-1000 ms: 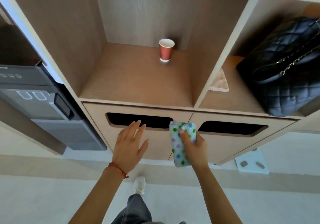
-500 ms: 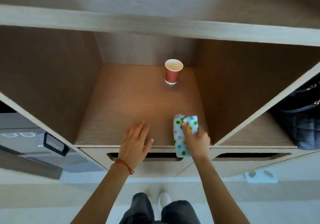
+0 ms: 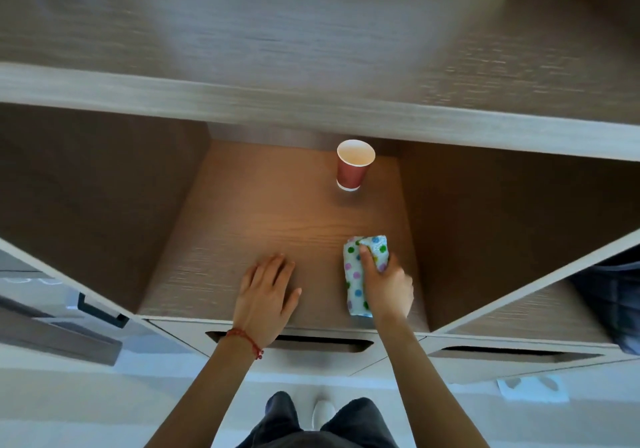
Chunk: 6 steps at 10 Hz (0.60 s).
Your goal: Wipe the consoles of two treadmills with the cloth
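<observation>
Right hand (image 3: 388, 286) gripping the folded polka-dot cloth (image 3: 360, 274) at the front right of the wooden shelf (image 3: 277, 226), left hand (image 3: 266, 295) flat beside it with straight fingers, holding nothing, red paper cup (image 3: 353, 167) upright further back, well apart.

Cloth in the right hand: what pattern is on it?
The cloth is white with dots in several colours: green, pink, blue and yellow. It shows in the head view, the only one.

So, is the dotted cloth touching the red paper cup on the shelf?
Apart. The head view shows bare shelf wood between the dotted cloth, gripped by the right hand near the front, and the red paper cup standing further back.
</observation>
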Available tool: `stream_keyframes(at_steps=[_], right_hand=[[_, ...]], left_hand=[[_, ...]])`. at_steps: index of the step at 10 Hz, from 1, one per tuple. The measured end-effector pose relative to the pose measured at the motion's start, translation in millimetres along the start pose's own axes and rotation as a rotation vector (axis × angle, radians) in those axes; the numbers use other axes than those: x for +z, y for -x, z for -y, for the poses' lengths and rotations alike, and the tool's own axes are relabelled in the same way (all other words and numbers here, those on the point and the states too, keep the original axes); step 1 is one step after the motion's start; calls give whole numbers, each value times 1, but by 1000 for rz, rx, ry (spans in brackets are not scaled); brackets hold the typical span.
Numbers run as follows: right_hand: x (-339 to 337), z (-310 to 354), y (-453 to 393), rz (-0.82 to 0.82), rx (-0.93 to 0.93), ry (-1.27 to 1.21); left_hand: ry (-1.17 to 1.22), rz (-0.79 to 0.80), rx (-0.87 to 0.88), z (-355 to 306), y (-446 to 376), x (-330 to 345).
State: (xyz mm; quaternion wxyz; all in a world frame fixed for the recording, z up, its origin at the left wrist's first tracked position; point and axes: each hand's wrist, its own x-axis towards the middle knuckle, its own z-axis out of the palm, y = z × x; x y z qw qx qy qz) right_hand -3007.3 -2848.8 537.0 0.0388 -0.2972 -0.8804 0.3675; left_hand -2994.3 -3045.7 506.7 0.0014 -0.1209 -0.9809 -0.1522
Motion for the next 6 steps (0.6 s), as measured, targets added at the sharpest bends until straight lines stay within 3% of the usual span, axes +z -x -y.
stream_keyframes(at_steps=[4, 6], right_hand=[[-3, -4, 1, 33, -22, -43], [-11, -15, 20, -87, -163, -61]], left_hand=[[-60, -136, 40, 1, -1, 6], [-31, -196, 132, 4, 5, 11]])
